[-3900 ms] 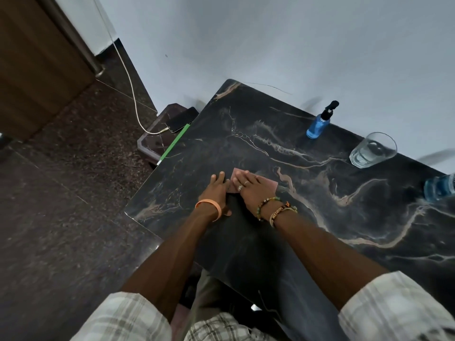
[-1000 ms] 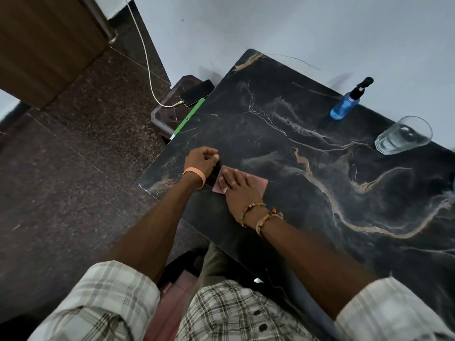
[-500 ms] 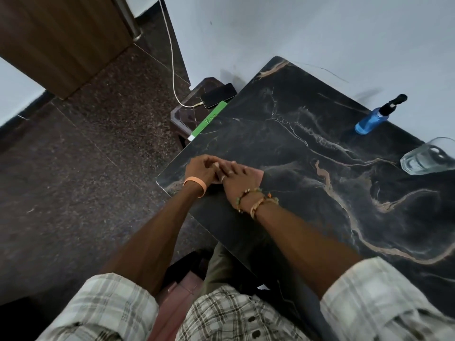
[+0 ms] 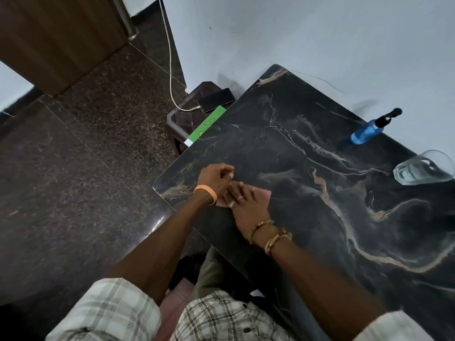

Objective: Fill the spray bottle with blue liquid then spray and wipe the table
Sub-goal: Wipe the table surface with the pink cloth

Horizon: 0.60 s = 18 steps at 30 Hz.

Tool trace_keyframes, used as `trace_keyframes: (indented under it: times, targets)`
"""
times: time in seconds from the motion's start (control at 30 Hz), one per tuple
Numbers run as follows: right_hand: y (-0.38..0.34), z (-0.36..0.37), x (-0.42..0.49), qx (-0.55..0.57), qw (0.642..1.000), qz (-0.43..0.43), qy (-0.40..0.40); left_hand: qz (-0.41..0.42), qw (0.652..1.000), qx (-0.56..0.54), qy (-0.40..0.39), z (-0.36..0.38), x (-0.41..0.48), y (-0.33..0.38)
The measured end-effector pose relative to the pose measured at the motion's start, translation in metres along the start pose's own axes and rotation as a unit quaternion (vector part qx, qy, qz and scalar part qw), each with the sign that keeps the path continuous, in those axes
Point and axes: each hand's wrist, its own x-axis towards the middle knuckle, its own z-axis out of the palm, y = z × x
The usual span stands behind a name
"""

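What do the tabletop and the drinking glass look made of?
Tabletop: polished black marble or marble-look laminate; tan veins, glossy sheen. Drinking glass: clear glass, possibly plastic; transparent, with a thick base.

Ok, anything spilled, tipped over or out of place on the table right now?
Nothing stands out. The spray bottle and the glass stand upright at the far edge of the table, and the pink cloth lies flat under the right hand. No puddle shows on the dark top.
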Motion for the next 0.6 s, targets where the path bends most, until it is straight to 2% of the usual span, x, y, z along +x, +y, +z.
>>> trace_keyframes:
  times: [0.03, 0.1, 0.23, 0.3, 0.37, 0.47, 0.53, 0.6]
  targets:
    - [0.014, -0.004, 0.006, -0.005, 1.0, 0.011, 0.012, 0.013, 1.0, 0.009, -0.003, 0.002, -0.001, 0.003]
    - [0.045, -0.011, 0.007, 0.023, 0.996, 0.088, 0.014, 0.037, 0.999, 0.025, -0.01, 0.008, -0.001, 0.011]
    - [0.073, 0.004, -0.04, 0.102, 0.973, 0.206, 0.024, 0.075, 0.996, 0.046, -0.035, 0.032, -0.009, 0.03]
    - [0.059, 0.022, -0.08, 0.103, 0.973, 0.205, 0.033, 0.119, 0.988, 0.066, -0.07, 0.052, -0.016, 0.04]
    - [0.041, 0.04, -0.114, 0.079, 0.986, 0.146, 0.029, 0.164, 0.975, 0.103, -0.11, 0.069, -0.025, 0.05]
    - [0.063, 0.046, -0.12, 0.037, 0.993, 0.099, 0.048, 0.217, 0.951, 0.153, -0.158, 0.095, -0.034, 0.062]
    - [0.085, 0.042, -0.117, 0.039, 0.988, 0.143, 0.034, 0.23, 0.941, 0.175, -0.174, 0.108, -0.041, 0.069]
    - [0.1, 0.039, -0.124, 0.088, 0.968, 0.232, 0.023, 0.24, 0.937, 0.176, -0.181, 0.119, -0.046, 0.078]
